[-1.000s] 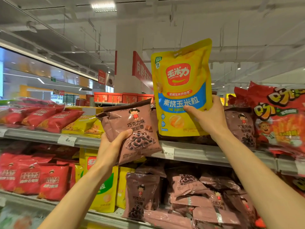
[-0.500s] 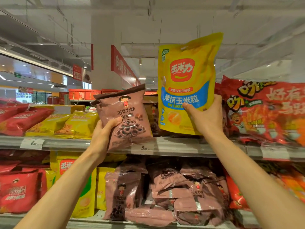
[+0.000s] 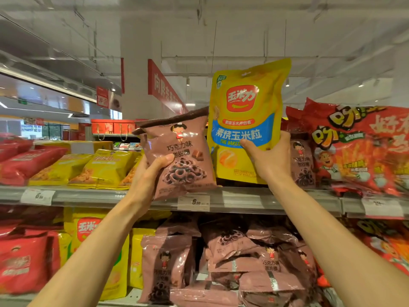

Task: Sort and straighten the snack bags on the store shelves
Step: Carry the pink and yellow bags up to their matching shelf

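While left grip [image 3: 148, 173] clasps brown bag [image 3: 177, 151] | right grip [image 3: 269, 159] clasps yellow bag [image 3: 245, 120] | above shelf [image 3: 254, 199]

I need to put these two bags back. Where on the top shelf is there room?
The only gap lies behind the brown bag and the tall yellow bag, bordered by flat yellow bags and a standing brown bag. The red bags crowd the right end.

Ring-snack bag [image 3: 177, 151] left of corn bag [image 3: 245, 120].
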Tool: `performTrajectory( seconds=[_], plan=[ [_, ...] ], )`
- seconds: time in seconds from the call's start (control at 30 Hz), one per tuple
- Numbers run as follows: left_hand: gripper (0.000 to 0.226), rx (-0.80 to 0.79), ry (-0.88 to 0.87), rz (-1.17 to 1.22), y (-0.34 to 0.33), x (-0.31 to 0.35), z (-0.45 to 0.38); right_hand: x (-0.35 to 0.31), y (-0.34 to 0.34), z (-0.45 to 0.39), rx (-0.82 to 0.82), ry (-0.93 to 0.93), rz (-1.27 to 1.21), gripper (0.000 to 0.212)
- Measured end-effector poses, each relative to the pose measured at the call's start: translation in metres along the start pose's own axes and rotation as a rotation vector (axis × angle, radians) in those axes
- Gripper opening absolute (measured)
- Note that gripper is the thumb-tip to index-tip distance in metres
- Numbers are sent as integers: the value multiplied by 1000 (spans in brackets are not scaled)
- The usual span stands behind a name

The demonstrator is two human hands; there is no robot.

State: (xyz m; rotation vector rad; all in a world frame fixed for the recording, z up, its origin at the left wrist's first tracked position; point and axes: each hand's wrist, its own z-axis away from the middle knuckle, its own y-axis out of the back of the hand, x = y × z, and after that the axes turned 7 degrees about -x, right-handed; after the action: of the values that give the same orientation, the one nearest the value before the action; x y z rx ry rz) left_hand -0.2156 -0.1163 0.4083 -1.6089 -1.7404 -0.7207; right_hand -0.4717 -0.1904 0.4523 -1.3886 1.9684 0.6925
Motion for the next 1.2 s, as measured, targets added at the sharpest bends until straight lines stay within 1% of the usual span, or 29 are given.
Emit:
performTrajectory(
  seconds=[0.07,0.1,0.13,0.17,0.23,0.3,0.4,0.47,0.53,0.6,0.63,0.67,0.77,0.8,0.83,0.9,1.0,1.07,1.13,1.17,1.2],
  plan=[
    [44,-3,3,-17,0,-2,-2,-2,-6,1,-10,-5,-9,81],
    [39,-5,11,-17,-1,-2,-5,-2,-8,3,-15,-6,-10,80],
    [39,-8,21,-20,-2,-3,-9,-2,-9,3,-21,-6,-7,79],
    [45,-13,33,-27,-3,-4,-13,-1,-8,3,-27,-5,1,78],
    [67,-18,62,-28,-4,-5,-23,-1,-3,1,-37,1,22,79],
    [81,-2,86,-38,-2,-7,-32,-2,5,-2,-49,5,50,80],
    [92,29,118,-66,-1,-10,-42,-5,20,-7,-59,10,70,80],
    [92,41,122,-74,-3,-10,-46,-8,31,-9,-71,3,90,85],
    [89,47,125,-53,-4,-10,-50,-7,40,-13,-97,15,103,94],
    [85,40,122,-45,-7,-10,-51,-5,50,-15,-123,15,95,94],
    [83,32,114,-50,-9,-10,-50,-5,55,-15,-140,7,86,89],
    [80,23,101,-61,-11,-11,-50,-8,60,-13,-155,4,71,79],
    [79,13,83,-76,-21,-13,-47,-8,77,-11,-211,-36,29,43],
    [77,10,83,-73,-24,-14,-47,-6,82,-10,-232,-46,10,35],
    [72,6,85,-85,-27,-14,-46,-6,87,-8,-251,-54,-4,32],
    [58,-3,86,-111,-30,-14,-45,-4,95,-5,-272,-67,-23,33],
    [54,3,82,-126,-32,-15,-46,-3,104,1,-277,-89,-77,40],
    [44,31,54,-187,-33,-15,-44,-3,109,6,-267,-97,-103,43],
    [33,-1,-6,-360,-35,-17,-43,-2,112,7,-271,-103,-122,34],
    [33,-14,-22,-471,-35,-22,-43,-1,113,7,-267,-101,-127,35],
    [36,-23,-11,-595,-35,-26,-43,0,114,8,-265,-104,-142,41]
  ],
)
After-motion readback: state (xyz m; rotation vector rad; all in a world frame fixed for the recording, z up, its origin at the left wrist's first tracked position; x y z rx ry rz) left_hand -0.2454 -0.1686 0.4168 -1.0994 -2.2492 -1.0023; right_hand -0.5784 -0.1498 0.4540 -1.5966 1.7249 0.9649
